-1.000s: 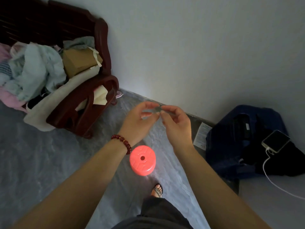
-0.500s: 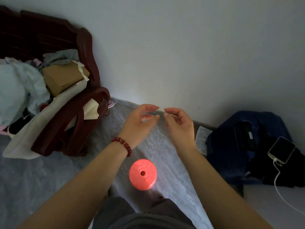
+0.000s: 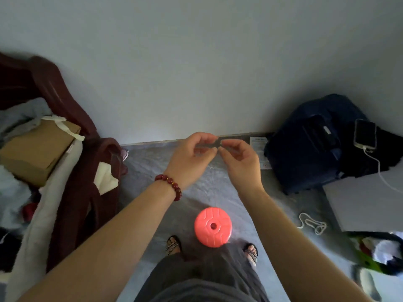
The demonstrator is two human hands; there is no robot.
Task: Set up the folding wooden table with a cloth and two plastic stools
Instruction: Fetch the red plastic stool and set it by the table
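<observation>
Found box point(image 3: 37, 149) and heaped clothes point(image 3: 13, 192) on bench point(image 3: 72, 118) at left, white fabric point(image 3: 383, 251) in green bag point(image 3: 366, 261) at lower right. Observed left hand point(image 3: 192, 155) and right hand point(image 3: 239, 162) raised with fingers curled, tips meeting and pinching a small grey item point(image 3: 209, 144), too blurred to identify. Located pink stool point(image 3: 213, 226) on floor below both hands, well apart from them, between the feet.

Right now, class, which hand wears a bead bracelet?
The left hand: red beads circle its wrist, while the right hand has a bare wrist.
</observation>
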